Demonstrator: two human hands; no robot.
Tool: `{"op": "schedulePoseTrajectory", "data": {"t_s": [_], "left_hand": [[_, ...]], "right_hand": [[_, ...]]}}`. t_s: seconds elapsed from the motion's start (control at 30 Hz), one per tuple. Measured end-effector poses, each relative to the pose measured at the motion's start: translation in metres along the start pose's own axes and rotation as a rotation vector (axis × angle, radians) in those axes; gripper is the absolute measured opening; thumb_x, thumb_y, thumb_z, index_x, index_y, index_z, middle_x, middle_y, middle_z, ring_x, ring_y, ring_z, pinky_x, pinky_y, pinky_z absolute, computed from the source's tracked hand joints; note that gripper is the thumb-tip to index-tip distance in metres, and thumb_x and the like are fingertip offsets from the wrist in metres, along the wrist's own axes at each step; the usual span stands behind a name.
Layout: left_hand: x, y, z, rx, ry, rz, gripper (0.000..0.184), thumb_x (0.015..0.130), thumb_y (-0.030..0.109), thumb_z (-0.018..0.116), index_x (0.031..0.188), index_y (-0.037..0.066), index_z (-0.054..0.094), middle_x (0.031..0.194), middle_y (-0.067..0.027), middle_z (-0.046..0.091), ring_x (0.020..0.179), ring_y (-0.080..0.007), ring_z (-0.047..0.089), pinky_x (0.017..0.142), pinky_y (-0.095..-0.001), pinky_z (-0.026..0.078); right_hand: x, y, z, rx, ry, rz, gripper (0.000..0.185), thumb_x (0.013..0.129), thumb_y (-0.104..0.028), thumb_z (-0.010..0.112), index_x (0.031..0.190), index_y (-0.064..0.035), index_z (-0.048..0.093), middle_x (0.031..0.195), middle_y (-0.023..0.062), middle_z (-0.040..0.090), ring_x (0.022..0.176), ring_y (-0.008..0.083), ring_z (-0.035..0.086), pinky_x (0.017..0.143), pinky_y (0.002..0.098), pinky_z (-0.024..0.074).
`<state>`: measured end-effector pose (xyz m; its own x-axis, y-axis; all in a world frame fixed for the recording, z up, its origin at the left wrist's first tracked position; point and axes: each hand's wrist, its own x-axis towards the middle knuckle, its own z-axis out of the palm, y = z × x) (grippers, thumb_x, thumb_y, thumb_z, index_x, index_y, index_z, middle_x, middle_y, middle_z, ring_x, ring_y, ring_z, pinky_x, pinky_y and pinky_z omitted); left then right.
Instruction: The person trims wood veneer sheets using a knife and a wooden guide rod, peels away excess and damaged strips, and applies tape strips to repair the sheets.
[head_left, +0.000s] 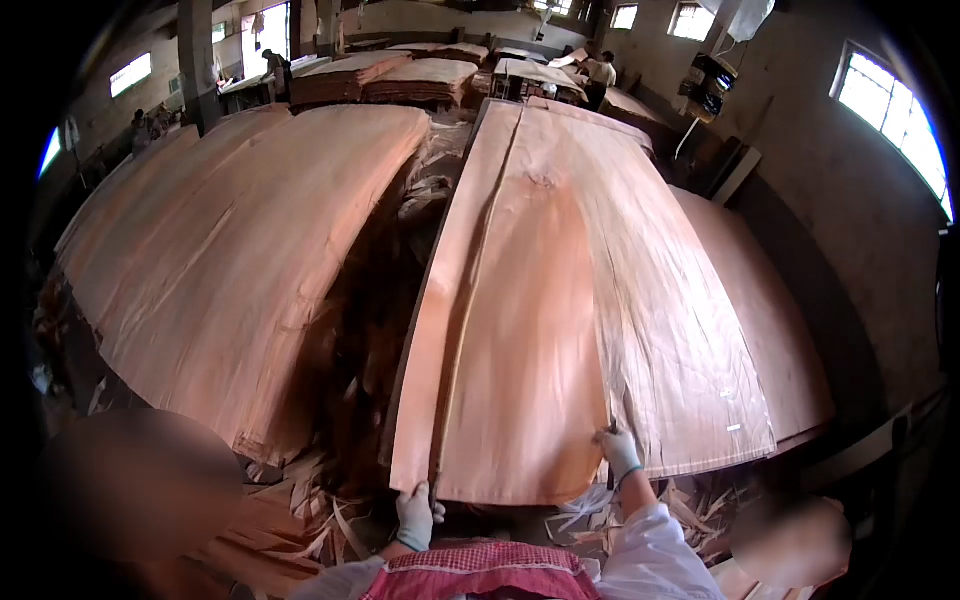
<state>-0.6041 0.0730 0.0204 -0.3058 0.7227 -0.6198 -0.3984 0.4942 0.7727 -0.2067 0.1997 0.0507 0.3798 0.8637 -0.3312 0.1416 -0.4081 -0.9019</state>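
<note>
While the left hand (414,517) is closed at the near edge of the sheet (530,400), by the lower end of a long, narrow strip (467,315), the right hand (620,451) pinches the sheet's near right corner. Both hands wear pale gloves. The left fingers are curled in, with little opening showing; whether they also hold the strip's end cannot be told. The right fingers are bent over the edge, and their tips are partly hidden.

The sheet lies in front of the person, long and reddish, running away toward the back of the room. The strip runs lengthwise along its left side, with a narrow panel (418,418) beyond it. On the right, a paler sheet (675,350) with rippled grain lies alongside and bears a small white mark (734,428) near its front edge. Farther right and lower is another board (755,310).

Across a dark gap on the left stands a broad stack (240,240) with ragged edges. Torn scraps (335,528) lie below the near edges, around the red checked apron (480,572). More stacks (425,78) fill the back, where one co-worker (604,76) stands at right and another (275,72) at left. A bright window (890,110) is set in the right wall (800,130).
</note>
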Motion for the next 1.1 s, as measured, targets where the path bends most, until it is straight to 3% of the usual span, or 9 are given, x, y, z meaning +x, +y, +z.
{"op": "schedulePoseTrajectory", "data": {"t_s": [0.1,0.33,0.47,0.57,0.7,0.83,0.97,1.03,1.1], "left_hand": [[0.003,-0.006,0.003,0.007,0.006,0.024,0.022,0.096,0.022,0.049,0.099,0.002,0.058,0.069,-0.0069,0.060,0.040,-0.0155,0.054,0.031,-0.0267,0.043],[0.053,0.034,0.032,0.025,0.004,0.115,0.023,0.095,0.025,0.052,0.096,0.003,0.059,0.070,-0.0077,0.060,0.042,-0.0159,0.057,0.033,-0.0266,0.046],[0.062,0.036,0.025,0.022,0.023,0.115,0.024,0.094,0.026,0.052,0.092,0.003,0.057,0.068,-0.0077,0.059,0.041,-0.0161,0.057,0.033,-0.0270,0.046],[0.052,0.051,0.023,0.026,-0.025,0.004,0.024,0.094,0.027,0.053,0.093,0.003,0.057,0.067,-0.0068,0.058,0.042,-0.0169,0.057,0.033,-0.0281,0.046],[0.037,0.057,0.001,-0.075,-0.054,-0.018,0.024,0.094,0.029,0.054,0.093,0.005,0.057,0.068,-0.0059,0.059,0.045,-0.0169,0.058,0.035,-0.0287,0.047],[0.059,0.044,-0.021,0.057,-0.129,-0.068,0.027,0.099,0.025,0.041,0.098,0.003,0.056,0.076,-0.0095,0.064,0.046,-0.0150,0.055,0.039,-0.0275,0.048],[0.059,0.044,-0.018,0.072,-0.112,-0.008,0.028,0.099,0.026,0.042,0.096,0.003,0.057,0.077,-0.0088,0.065,0.048,-0.0136,0.055,0.039,-0.0268,0.047],[0.060,0.042,-0.017,0.135,-0.081,-0.017,0.027,0.099,0.027,0.043,0.099,0.003,0.057,0.078,-0.0082,0.065,0.048,-0.0131,0.056,0.039,-0.0258,0.047],[0.058,0.044,-0.015,0.127,-0.073,-0.020,0.027,0.099,0.027,0.044,0.099,0.004,0.058,0.079,-0.0071,0.066,0.049,-0.0120,0.056,0.039,-0.0245,0.047]], "right_hand": [[0.022,0.040,-0.003,-0.106,0.047,-0.038,0.011,0.079,-0.010,0.068,0.085,-0.0007,0.066,0.074,0.0045,0.065,0.062,0.0133,0.058,0.056,0.0273,0.0457],[0.073,0.017,0.028,0.004,0.020,-0.129,0.010,0.084,-0.009,0.063,0.086,0.0012,0.065,0.075,0.0077,0.066,0.067,0.0159,0.061,0.063,0.0283,0.0472],[0.071,0.018,0.031,-0.001,-0.027,-0.076,0.013,0.085,-0.014,0.064,0.088,-0.0012,0.066,0.074,0.0065,0.066,0.059,0.0136,0.056,0.052,0.0281,0.0427],[0.080,0.033,0.023,0.078,-0.106,-0.058,0.016,0.085,-0.020,0.066,0.087,-0.0040,0.067,0.073,0.0036,0.065,0.056,0.0120,0.053,0.047,0.0275,0.0381],[0.038,0.011,-0.003,-0.290,-0.118,0.056,0.018,0.081,-0.024,0.067,0.085,-0.0070,0.068,0.070,-0.0011,0.062,0.054,0.0086,0.049,0.046,0.0243,0.0368],[-0.014,0.049,-0.016,-0.257,-0.112,0.025,0.013,0.076,-0.014,0.069,0.079,-0.0014,0.067,0.065,-0.0011,0.060,0.056,0.0092,0.051,0.049,0.0262,0.0404],[-0.036,0.071,-0.015,-0.432,0.000,-0.164,0.024,0.075,-0.020,0.064,0.084,0.0019,0.066,0.073,0.0130,0.067,0.067,0.0218,0.063,0.064,0.0344,0.0487],[-0.029,0.098,-0.014,-0.424,0.090,-0.131,0.027,0.075,-0.024,0.063,0.085,0.0009,0.067,0.077,0.0198,0.067,0.075,0.0290,0.066,0.070,0.0373,0.0496],[-0.049,0.071,-0.008,-0.494,0.143,-0.071,0.026,0.075,-0.025,0.063,0.086,-0.0011,0.068,0.078,0.0202,0.067,0.076,0.0307,0.066,0.070,0.0376,0.0496]]}}
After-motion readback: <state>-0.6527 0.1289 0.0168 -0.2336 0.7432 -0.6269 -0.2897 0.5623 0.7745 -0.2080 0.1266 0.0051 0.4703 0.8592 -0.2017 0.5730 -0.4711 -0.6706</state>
